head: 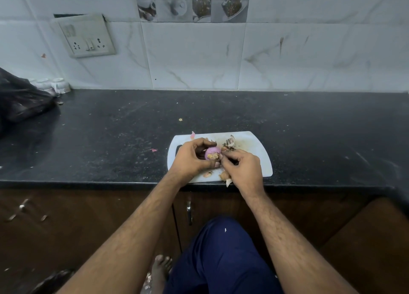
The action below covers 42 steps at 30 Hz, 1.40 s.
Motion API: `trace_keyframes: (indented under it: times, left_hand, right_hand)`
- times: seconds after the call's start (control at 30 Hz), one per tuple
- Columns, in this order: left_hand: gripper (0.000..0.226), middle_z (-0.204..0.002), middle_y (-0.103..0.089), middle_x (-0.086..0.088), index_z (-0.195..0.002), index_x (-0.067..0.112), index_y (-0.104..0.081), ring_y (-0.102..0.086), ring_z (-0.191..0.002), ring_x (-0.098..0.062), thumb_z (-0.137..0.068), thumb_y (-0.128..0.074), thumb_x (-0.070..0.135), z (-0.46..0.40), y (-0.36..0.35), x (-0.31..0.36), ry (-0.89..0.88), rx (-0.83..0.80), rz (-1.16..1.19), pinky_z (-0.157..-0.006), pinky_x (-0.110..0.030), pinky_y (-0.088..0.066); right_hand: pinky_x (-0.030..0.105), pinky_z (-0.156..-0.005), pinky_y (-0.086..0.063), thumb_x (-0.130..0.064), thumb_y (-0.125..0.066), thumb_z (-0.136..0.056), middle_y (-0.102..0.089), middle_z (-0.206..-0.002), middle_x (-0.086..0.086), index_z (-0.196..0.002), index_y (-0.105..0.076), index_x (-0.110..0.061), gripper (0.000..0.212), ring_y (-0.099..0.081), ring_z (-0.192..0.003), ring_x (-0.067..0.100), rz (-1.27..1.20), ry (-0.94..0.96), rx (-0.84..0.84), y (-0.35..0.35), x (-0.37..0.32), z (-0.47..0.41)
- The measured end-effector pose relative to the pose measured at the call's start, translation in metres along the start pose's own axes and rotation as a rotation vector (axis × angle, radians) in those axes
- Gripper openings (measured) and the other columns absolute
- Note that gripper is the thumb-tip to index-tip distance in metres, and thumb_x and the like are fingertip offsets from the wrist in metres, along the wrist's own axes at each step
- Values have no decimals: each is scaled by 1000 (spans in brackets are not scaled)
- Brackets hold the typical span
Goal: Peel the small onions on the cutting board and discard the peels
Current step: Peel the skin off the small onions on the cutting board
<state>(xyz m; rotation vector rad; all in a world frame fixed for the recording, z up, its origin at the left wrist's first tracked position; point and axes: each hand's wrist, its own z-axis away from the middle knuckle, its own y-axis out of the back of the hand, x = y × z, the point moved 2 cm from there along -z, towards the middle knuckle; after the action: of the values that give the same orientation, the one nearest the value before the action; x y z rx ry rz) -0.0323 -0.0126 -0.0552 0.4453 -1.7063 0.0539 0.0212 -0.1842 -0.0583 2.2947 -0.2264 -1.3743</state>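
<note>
Head view: my left hand (190,157) cups a small round onion (212,153) — smooth, pink-purple — above the white rounded-corner cutting board (254,152). My right hand (242,168) pinches papery skin at its side. Dry, curled peels (229,144) litter the board on the speckled black table (110,138).

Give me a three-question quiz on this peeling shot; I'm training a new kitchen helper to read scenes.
1. True or false: the left hand holds the pink onion.
2. Where do the loose peels lie?
A) in a bowl
B) on the white cutting board
C) in the black plastic bag
3. Fill in: the right hand pinches at the onion's ____ side.

Key: 1 true; 2 B; 3 right.
</note>
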Motion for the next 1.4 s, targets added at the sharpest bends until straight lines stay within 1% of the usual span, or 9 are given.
trace_keyframes:
  times: [0.4, 0.5, 0.73, 0.9, 1.03, 1.1, 1.17, 1.3, 1.4]
  left_hand:
    - [50, -106, -80, -2, -104, 14, -74, -76, -102, -14, -62, -99, 4, 1, -4, 4, -23, 48, -34, -93, -31, -61]
    - [50, -104, -80, -3, -106, 9, -73, -76, -100, -15, -62, -98, 2, 1, -4, 4, -27, 55, -32, -90, -26, -61]
    - [49, -109, -80, -1, -103, 11, -71, -76, -101, -11, -63, -97, 2, 0, -1, 2, -6, 32, -7, -93, -29, -61]
    - [47, -102, -79, 10, -102, 14, -68, -74, -102, -6, -66, -94, -2, 1, 0, 0, 5, 11, -13, -95, -28, -58]
    - [48, -111, -78, 6, -103, 22, -67, -73, -112, -15, -70, -93, -1, 0, 1, -3, 11, -11, 4, -104, -42, -57]
    - [46, -116, -76, -1, -106, 21, -68, -72, -114, -18, -72, -92, 1, 0, 0, -2, 3, -7, 5, -105, -42, -57]
    - [44, -118, -75, -2, -111, 19, -70, -72, -115, -18, -76, -91, 4, 1, -2, -1, -19, -15, 7, -104, -41, -57]
    - [47, -120, -75, 4, -126, 22, -72, -71, -115, -14, -82, -87, 15, -1, -3, 0, -49, -43, -65, -106, -40, -56]
    - [59, -128, -68, 7, -136, 22, -69, -66, -120, -8, -80, -85, 23, -2, -6, 2, -91, -71, -222, -109, -32, -52]
  right_hand:
    - [34, -75, -61, -27, -76, -86, -78, -93, -14, -105, -81, -25, 19, -71, -83, 1, 81, -29, 13, 0, -3, -6]
    - [32, -74, -61, -27, -75, -87, -79, -92, -12, -106, -81, -24, 20, -70, -81, 1, 86, -37, 24, 0, -4, -5]
    - [29, -68, -60, -31, -74, -88, -77, -82, -12, -102, -81, -24, 18, -69, -73, 0, 78, -105, 52, -1, -5, -3]
    - [30, -75, -59, -29, -71, -91, -78, -89, -8, -106, -79, -19, 19, -70, -81, 7, 116, -138, 93, 3, -4, -7]
    - [27, -89, -56, -17, -65, -96, -76, -109, -5, -120, -73, -16, 26, -70, -101, 11, 117, -142, 115, 4, -1, -9]
    - [25, -100, -50, -7, -57, -98, -71, -125, -6, -132, -66, -19, 38, -64, -116, 11, 119, -86, 65, 4, -2, -6]
    - [23, -98, -46, -9, -52, -100, -67, -131, -10, -137, -62, -25, 42, -61, -118, 8, 135, -12, -34, 4, -6, -1]
    - [30, -92, -55, -33, -60, -100, -73, -119, -15, -128, -67, -31, 29, -66, -107, 5, 81, 28, -96, 4, -4, 0]
    - [13, -89, -50, -24, -66, -97, -76, -113, -12, -120, -74, -25, 24, -67, -104, 2, 23, 6, -43, 6, 0, -2]
